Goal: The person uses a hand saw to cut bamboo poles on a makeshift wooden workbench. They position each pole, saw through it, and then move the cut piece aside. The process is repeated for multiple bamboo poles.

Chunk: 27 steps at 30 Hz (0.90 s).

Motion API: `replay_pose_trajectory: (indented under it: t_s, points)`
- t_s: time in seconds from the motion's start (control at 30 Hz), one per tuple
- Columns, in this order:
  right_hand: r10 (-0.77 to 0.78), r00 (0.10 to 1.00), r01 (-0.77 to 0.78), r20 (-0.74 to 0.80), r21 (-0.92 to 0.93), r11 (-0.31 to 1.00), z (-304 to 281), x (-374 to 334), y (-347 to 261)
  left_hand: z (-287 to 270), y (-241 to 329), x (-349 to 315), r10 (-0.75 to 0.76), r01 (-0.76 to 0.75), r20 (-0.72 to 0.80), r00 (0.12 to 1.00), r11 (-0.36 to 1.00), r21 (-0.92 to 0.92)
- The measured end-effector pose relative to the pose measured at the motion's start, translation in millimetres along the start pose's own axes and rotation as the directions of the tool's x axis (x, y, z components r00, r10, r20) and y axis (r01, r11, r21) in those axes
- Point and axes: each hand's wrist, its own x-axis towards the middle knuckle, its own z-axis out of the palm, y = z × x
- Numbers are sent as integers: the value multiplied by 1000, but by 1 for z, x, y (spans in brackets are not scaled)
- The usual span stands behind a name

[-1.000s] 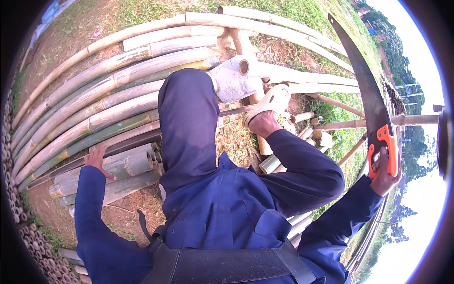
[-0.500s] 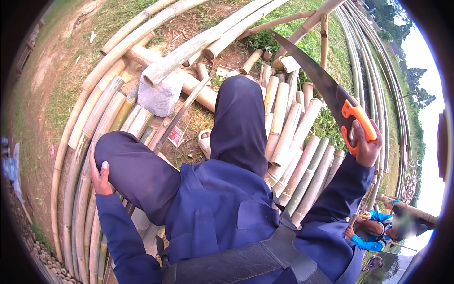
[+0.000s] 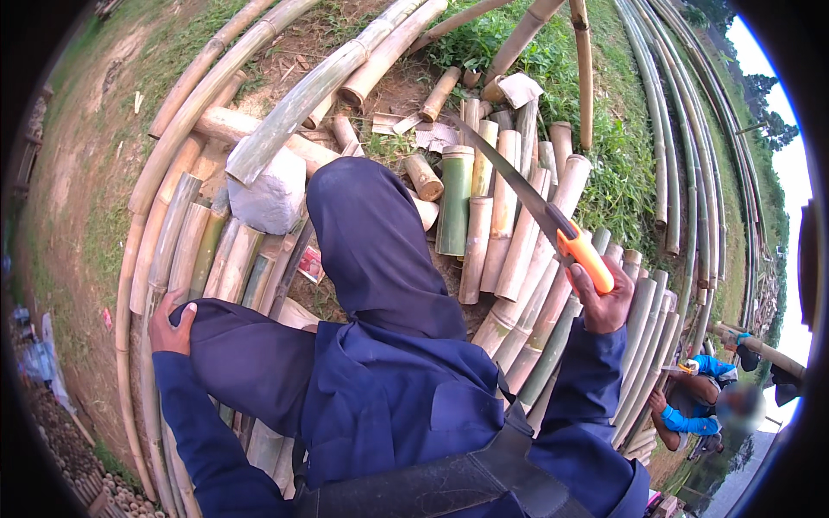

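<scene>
My right hand (image 3: 607, 304) is closed round the orange handle of a hand saw (image 3: 521, 188). The dark, curved blade points up and left, over the short cut bamboo pieces (image 3: 504, 194) lying in a heap in front of me. My left hand (image 3: 171, 328) lies against my bent left knee, thumb apart from the fingers, with nothing in it. A grey-white stone block (image 3: 269, 194) stands ahead of that knee, and the cut end of a long bamboo pole (image 3: 321, 97) rests on it.
Long bamboo poles (image 3: 136, 285) run along my left, and more poles (image 3: 682, 147) lie at the far right. An upright bamboo post (image 3: 582, 78) stands ahead. At the lower right, a co-worker in a blue top (image 3: 698, 419) bends over a bamboo pole (image 3: 760, 348).
The saw has come down and left with my right hand, its blade now lower over the bamboo pieces. My left hand has shifted slightly left on the knee. My view has turned somewhat.
</scene>
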Motion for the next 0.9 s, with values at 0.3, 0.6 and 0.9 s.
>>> replay_pose_trajectory:
  t_s: [0.3, 0.6, 0.9]
  points:
    - [-562, 826, 539, -44, -230, 810, 171, 27, 67, 13, -34, -24, -14, -37, -453, 891, 994, -104]
    - [-508, 813, 573, 285, -231, 787, 286, -4, 130, 33, -13, -96, 33, -28, -495, 868, 999, 18]
    - [-22, 730, 492, 683, -504, 710, 332, -6, 176, 66, 38, -154, 24, 62, -473, 881, 984, 165]
